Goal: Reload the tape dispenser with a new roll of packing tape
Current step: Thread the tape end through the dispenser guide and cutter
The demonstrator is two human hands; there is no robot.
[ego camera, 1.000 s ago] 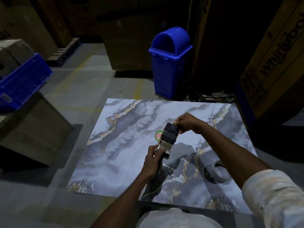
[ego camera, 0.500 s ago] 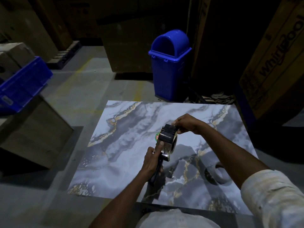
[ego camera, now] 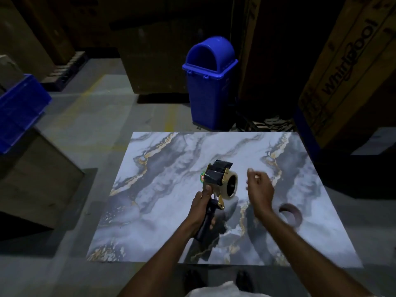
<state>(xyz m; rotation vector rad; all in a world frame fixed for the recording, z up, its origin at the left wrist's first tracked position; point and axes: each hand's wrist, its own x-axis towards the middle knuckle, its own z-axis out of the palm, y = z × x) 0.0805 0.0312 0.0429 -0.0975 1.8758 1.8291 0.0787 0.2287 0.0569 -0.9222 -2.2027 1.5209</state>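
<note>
Tape dispenser in left grip, right grip apart

- Left hand: showing bare, no glove, ring or watch visible.
- Left forearm: showing bare along its whole visible length, no sleeve reaching it.
- Right hand: showing bare; fingers blurring slightly.
- Right forearm: showing bare to the frame's edge.
- Garment: whitish cloth showing at the bottom edge.
- Shoes: dark pair showing below the table edge, detail too dim to tell.
</note>
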